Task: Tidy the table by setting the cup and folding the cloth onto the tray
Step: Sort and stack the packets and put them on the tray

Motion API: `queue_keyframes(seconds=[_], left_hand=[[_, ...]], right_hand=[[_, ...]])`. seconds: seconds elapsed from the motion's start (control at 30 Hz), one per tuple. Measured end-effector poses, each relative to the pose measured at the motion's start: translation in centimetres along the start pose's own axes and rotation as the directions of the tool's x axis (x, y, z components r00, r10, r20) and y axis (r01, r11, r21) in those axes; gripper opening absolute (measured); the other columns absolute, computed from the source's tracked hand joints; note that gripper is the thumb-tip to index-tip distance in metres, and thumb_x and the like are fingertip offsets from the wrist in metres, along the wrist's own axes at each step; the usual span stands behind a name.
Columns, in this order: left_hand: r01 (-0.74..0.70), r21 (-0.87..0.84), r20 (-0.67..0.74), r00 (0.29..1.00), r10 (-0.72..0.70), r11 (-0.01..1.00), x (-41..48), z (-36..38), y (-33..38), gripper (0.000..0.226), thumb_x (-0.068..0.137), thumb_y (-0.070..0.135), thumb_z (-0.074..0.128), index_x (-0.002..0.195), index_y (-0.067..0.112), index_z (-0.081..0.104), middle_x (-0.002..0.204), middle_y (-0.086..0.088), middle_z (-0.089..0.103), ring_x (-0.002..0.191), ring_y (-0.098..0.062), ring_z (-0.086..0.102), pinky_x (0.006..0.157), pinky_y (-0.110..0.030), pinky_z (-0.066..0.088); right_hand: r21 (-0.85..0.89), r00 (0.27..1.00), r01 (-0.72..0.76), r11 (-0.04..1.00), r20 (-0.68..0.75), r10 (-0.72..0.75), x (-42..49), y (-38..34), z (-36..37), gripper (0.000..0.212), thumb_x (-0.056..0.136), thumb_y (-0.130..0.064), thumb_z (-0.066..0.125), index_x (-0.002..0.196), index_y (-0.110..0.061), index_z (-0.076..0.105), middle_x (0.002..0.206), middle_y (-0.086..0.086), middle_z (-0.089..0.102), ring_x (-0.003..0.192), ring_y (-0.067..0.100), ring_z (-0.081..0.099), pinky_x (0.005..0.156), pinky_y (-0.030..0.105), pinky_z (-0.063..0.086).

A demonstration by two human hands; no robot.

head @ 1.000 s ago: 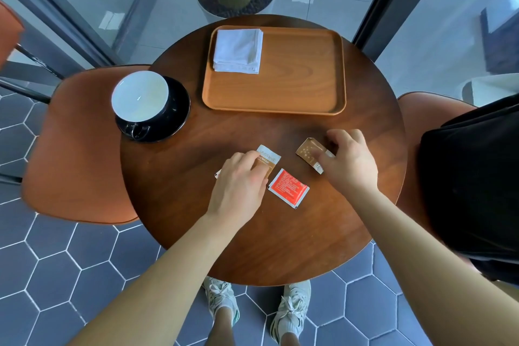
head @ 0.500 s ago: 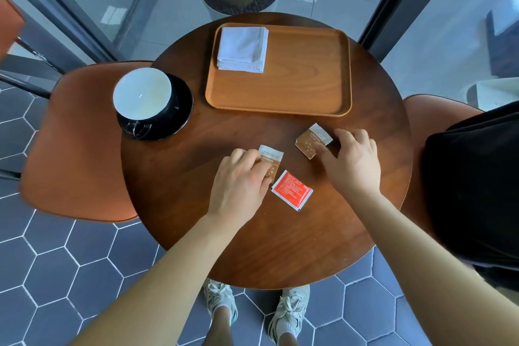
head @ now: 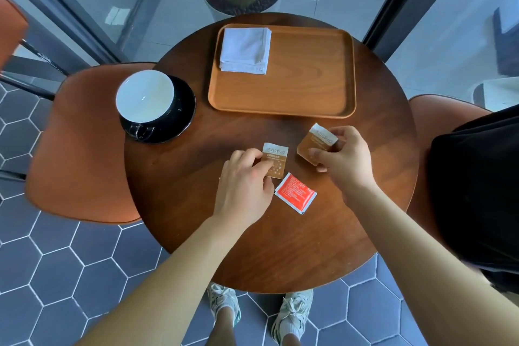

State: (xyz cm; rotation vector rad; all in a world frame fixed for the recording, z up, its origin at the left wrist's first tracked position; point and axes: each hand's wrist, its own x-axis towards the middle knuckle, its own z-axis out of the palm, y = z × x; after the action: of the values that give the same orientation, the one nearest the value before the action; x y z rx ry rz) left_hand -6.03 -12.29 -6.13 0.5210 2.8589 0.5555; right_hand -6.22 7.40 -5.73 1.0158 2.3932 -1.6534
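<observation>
Three sachets: two brown, one red, all on the near half of the round wooden table.
Right hand: one brown sachet pinched between thumb and fingers, tilted, its far edge raised off the table.
Left hand: fingertips pressed flat on the second brown sachet; whether it is gripped or only pinned, I cannot tell.
Red sachet: one, lying flat just beside the left hand, untouched.
Cup: one, white inside, standing on one black saucer at the table's left edge, apart from the tray.
Tray: one wooden tray at the far side of the table.
Cloth: one white cloth, folded, lying in the tray's far left corner.
Chairs: two orange seats, one on each side of the table.
Shoes: two pale trainers below the table's near edge.
</observation>
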Motion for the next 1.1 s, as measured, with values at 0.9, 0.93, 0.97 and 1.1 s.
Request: queue_keyframes(seconds=[0.9, 0.93, 0.97, 1.1], left_hand=[[0.611, -0.742, 0.358, 0.709, -0.608, 0.276, 3.4, -2.3, 0.9, 0.039, 0.093, 0.008, 0.058, 0.131, 0.012, 0.06, 0.123, -0.013, 0.067, 0.111, -0.031, 0.065, 0.093, -0.046, 0.058], [0.62, -0.741, 0.373, 0.7, -0.609, 0.259, 3.5, -2.2, 0.9, 0.038, 0.092, 0.008, 0.059, 0.13, 0.012, 0.061, 0.122, -0.013, 0.067, 0.111, -0.03, 0.066, 0.093, -0.045, 0.057], [0.626, -0.738, 0.383, 0.696, -0.608, 0.251, 3.5, -2.2, 1.0, 0.037, 0.092, 0.008, 0.061, 0.128, 0.011, 0.063, 0.119, -0.012, 0.068, 0.11, -0.029, 0.066, 0.094, -0.044, 0.057], [0.621, -0.723, 0.375, 0.721, -0.583, 0.303, 3.7, -1.5, 1.0, 0.012, 0.087, 0.01, 0.07, 0.085, 0.022, 0.069, 0.086, 0.006, 0.069, 0.093, -0.02, 0.068, 0.072, -0.028, 0.055]], right_hand=[[-0.589, 0.97, 0.237, 0.773, 0.1, -0.221, -2.6, -0.5, 6.5, 0.04, 0.083, -0.031, 0.073, 0.12, -0.021, 0.06, 0.106, 0.0, 0.064, 0.092, 0.025, 0.063, 0.068, 0.033, 0.052], [-0.594, 0.969, 0.241, 0.768, 0.109, -0.22, -2.4, -0.6, 6.5, 0.041, 0.083, -0.031, 0.074, 0.12, -0.021, 0.059, 0.107, 0.0, 0.065, 0.093, 0.024, 0.064, 0.069, 0.034, 0.054], [-0.6, 0.969, 0.243, 0.762, 0.12, -0.215, -2.2, -0.7, 6.5, 0.041, 0.083, -0.03, 0.075, 0.119, -0.021, 0.059, 0.108, 0.0, 0.065, 0.093, 0.023, 0.064, 0.07, 0.035, 0.056], [-0.6, 0.967, 0.253, 0.759, 0.156, -0.199, -1.8, -1.0, 6.1, 0.037, 0.081, -0.028, 0.075, 0.114, -0.021, 0.06, 0.106, -0.001, 0.065, 0.091, 0.021, 0.063, 0.068, 0.035, 0.055]])
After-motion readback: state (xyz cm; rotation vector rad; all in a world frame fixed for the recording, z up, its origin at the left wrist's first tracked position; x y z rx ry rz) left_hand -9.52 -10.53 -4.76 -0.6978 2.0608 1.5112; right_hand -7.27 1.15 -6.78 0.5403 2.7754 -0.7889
